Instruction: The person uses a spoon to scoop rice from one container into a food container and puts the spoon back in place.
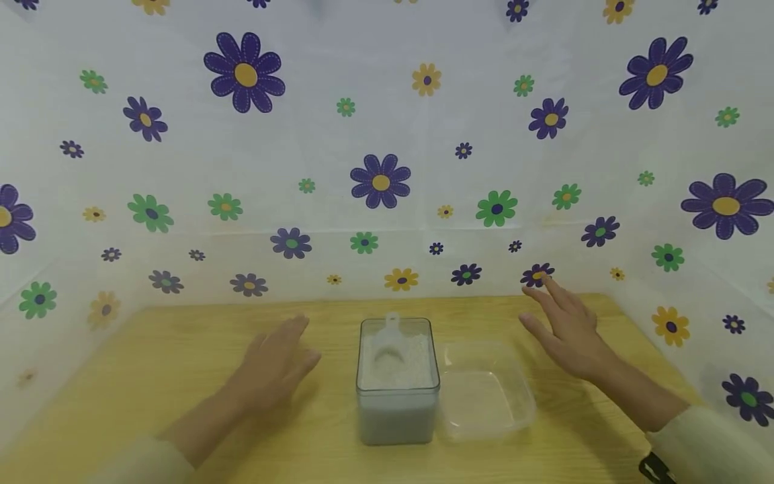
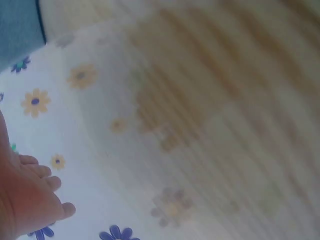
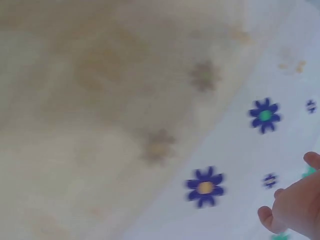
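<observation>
In the head view a rectangular clear container [image 1: 397, 417] stands mid-table, filled with white powder or grains [image 1: 420, 356]. A white scoop [image 1: 390, 339] rests in it, its handle pointing up past the far rim. Close against its right side sits a shallow clear plastic tub [image 1: 484, 403] with nothing visible inside. My left hand [image 1: 269, 370] hovers left of the container, fingers extended, touching nothing. To the right, beyond the tub, my right hand [image 1: 565, 329] is raised with fingers spread and holds nothing. Neither wrist view shows the containers; the left hand [image 2: 32, 195] and right hand [image 3: 297, 202] appear at their edges.
A light wood-grain table [image 1: 302, 437] lies under everything. White cloth [image 1: 314, 141] printed with purple, green and yellow flowers closes off the back and both sides. A dark band [image 1: 656, 467] shows at the right sleeve.
</observation>
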The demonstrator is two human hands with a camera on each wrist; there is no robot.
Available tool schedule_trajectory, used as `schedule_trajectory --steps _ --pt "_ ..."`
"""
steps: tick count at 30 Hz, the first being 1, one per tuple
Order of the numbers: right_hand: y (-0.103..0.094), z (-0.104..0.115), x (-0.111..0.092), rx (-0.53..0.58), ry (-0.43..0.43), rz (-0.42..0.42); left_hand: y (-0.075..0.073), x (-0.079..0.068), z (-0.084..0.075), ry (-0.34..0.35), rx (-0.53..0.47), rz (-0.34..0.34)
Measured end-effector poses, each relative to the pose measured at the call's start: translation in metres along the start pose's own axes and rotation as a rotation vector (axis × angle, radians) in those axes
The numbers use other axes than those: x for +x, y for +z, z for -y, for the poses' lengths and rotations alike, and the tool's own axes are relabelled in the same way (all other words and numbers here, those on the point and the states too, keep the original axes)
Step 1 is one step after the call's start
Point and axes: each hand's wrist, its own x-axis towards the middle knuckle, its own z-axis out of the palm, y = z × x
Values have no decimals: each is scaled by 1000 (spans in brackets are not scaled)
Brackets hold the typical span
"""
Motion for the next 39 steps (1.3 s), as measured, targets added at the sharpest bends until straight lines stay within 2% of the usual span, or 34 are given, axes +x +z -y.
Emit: schedule_trajectory --steps 1,2,7,10,13,18,24,27,34,37,39 --pt "-1 6 4 -18 -25 2 -1 -1 -6 -6 -11 9" --pt "-2 12 7 -42 -51 4 -1 -2 -4 8 -29 36" --pt "0 31 17 -172 -170 -16 6 -2 -15 33 -50 -51" --pt "5 37 16 -188 -211 -43 12 0 -17 60 -98 -59" --pt "10 41 14 -176 -233 -78 16 -2 -24 112 -169 -29" --pt "14 53 15 -168 -263 -99 12 -4 -33 223 -273 34" --pt "14 62 20 -164 -257 -111 8 3 -44 258 -348 107" --pt "17 65 22 -157 -256 -145 8 9 -49 271 -376 103" --pt "31 75 14 -152 -259 -121 18 8 -54 299 -425 94" --pt "34 81 13 -144 -281 -135 20 8 -57 302 -420 83" --pt "36 85 13 -146 -297 -140 21 9 -57 325 -374 73"
